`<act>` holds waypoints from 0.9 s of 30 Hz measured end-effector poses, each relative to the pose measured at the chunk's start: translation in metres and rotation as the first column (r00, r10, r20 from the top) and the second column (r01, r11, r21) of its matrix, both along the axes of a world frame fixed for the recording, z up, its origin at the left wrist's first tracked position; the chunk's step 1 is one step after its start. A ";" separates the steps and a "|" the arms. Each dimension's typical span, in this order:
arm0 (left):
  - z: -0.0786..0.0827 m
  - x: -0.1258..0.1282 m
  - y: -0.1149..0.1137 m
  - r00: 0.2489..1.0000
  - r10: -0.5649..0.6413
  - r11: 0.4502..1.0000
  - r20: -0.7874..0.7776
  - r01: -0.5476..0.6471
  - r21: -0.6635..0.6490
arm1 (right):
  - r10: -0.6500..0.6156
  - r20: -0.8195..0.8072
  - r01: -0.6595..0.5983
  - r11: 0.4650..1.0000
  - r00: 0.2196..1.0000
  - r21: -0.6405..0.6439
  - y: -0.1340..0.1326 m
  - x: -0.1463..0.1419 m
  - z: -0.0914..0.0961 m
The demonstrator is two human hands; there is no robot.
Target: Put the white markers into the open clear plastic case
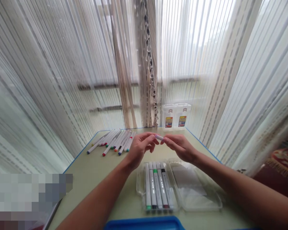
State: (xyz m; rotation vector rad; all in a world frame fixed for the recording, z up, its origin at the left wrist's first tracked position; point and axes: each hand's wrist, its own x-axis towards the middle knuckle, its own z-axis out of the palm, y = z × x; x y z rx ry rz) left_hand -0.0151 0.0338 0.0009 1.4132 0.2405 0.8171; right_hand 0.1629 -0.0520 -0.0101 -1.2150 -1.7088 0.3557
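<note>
Between my two hands, above the middle of the table, is a white marker point(159, 137) with a light purple end. The fingers of my left hand point(143, 143) pinch its purple end. My right hand point(179, 145) grips the other end, which its fingers partly hide. Below my hands lies an open clear plastic case point(140, 183). Several markers point(157, 187) with green, black and dark red ends lie side by side in its left half. The case's lid point(196, 199) is folded out to the right, with a pale sheet inside it.
Several white markers point(115, 140) with coloured ends lie in a loose pile at the back left of the table point(93, 185). Two clear boxes point(175, 116) with yellow labels stand at the back right. A blue object point(144, 223) sits at the near edge. Sheer curtains point(91, 64) hang behind.
</note>
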 end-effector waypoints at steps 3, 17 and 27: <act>0.001 -0.004 -0.001 0.999 -0.046 0.998 0.027 0.047 -0.037 | 0.024 -0.007 -0.024 0.999 1.000 -0.029 -0.001 0.002 0.000; -0.001 -0.006 -0.004 0.945 -0.323 0.927 0.049 0.326 -0.184 | 0.195 -0.228 -0.233 0.960 0.954 -0.154 -0.003 0.002 -0.002; 0.003 -0.008 -0.012 0.906 -0.419 0.885 0.057 0.422 -0.195 | 0.256 -0.325 -0.326 0.928 0.910 -0.179 -0.006 0.000 -0.001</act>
